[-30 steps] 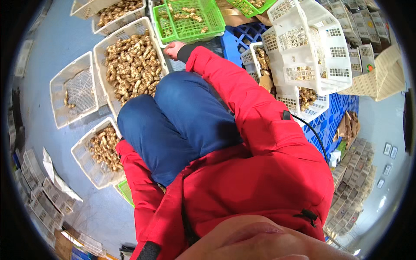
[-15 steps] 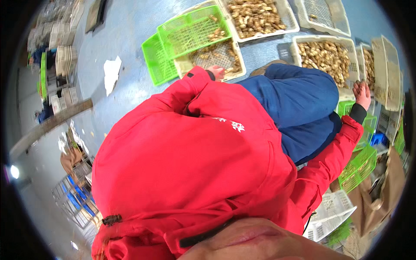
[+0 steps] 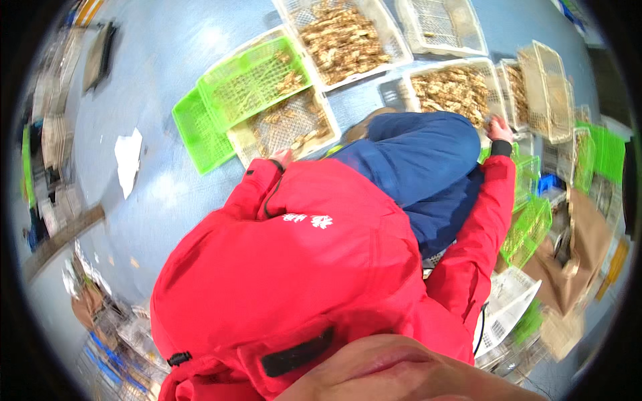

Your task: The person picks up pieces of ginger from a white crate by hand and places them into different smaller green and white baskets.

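Note:
My left hand (image 3: 283, 158) is at the near edge of a white crate (image 3: 329, 138) that holds a scattering of light brown, knobbly pieces. Motion and the red sleeve obscure its fingers, so I cannot tell whether they are closed. Out to the right, my right hand (image 3: 499, 128) is by the near right corner of another white crate (image 3: 405, 87), which is heaped with similar brown pieces (image 3: 451, 93). The fingers of that hand are curled together. Something small and dark shows at their tips, too blurred to name.
A green basket (image 3: 221, 120) sits over the first crate, overlapping another green basket (image 3: 194, 144). Farther off are a fuller white crate (image 3: 401, 47) and a nearly bare one (image 3: 468, 33). White baskets (image 3: 545, 87) and green ones (image 3: 528, 230) crowd my right. White scrap (image 3: 128, 160) lies left.
The whole view has shifted, moving the crates leftward in it. My left hand has slid left along the near edge of its crate. My right hand remains near the heaped crate's corner.

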